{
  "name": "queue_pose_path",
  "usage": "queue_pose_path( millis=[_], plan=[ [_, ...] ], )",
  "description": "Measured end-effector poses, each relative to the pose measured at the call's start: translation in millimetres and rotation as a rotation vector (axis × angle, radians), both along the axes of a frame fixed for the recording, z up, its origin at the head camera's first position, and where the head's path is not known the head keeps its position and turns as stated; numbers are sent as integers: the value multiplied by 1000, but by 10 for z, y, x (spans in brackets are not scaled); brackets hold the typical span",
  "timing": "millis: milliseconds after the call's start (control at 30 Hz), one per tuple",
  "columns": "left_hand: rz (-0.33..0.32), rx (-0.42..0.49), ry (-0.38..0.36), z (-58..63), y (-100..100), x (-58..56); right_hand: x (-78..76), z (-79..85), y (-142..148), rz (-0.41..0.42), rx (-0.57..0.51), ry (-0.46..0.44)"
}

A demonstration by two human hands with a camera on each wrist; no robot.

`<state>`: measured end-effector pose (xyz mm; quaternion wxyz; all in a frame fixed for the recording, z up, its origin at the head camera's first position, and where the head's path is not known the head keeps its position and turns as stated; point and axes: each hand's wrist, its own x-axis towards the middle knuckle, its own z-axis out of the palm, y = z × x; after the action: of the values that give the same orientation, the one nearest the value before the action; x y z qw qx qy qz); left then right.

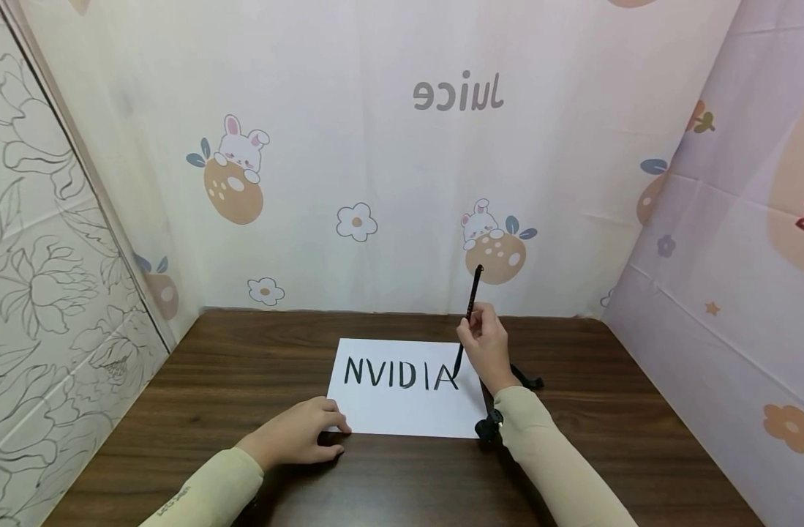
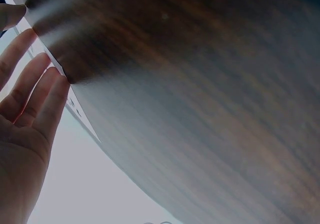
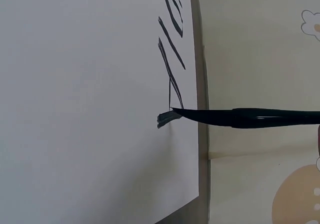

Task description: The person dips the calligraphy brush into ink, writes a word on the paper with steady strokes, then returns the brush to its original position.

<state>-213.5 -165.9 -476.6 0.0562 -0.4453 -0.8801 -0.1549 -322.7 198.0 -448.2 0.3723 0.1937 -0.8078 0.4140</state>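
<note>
A white sheet of paper [image 1: 402, 413] lies on the table, bearing the hand-painted black letters "NVIDIA". In my right hand [image 1: 489, 348] I pinch a black brush [image 1: 472, 296], held steeply with its top leaning away. Its dark tip [image 3: 200, 115] is at the last letter A in the right wrist view; whether it touches the paper I cannot tell. My left hand [image 1: 303, 432] rests at the paper's lower left corner, fingers extended, the fingertips on the sheet's edge and the table. The left wrist view shows those fingers [image 2: 52, 101] spread along the edge.
The dark wood table [image 1: 243, 366] meets a pale printed curtain [image 1: 402, 161] at its back edge. A black object [image 1: 528, 378] lies partly hidden behind my right wrist. Patterned cloth walls stand on the left and right.
</note>
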Motion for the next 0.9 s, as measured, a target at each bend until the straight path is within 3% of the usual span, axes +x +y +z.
queue_pose_path(
  millis=[900],
  plan=[
    [-22, 26, 39, -2, -5, -7, 62, 181, 20, 32, -30, 20]
  ],
)
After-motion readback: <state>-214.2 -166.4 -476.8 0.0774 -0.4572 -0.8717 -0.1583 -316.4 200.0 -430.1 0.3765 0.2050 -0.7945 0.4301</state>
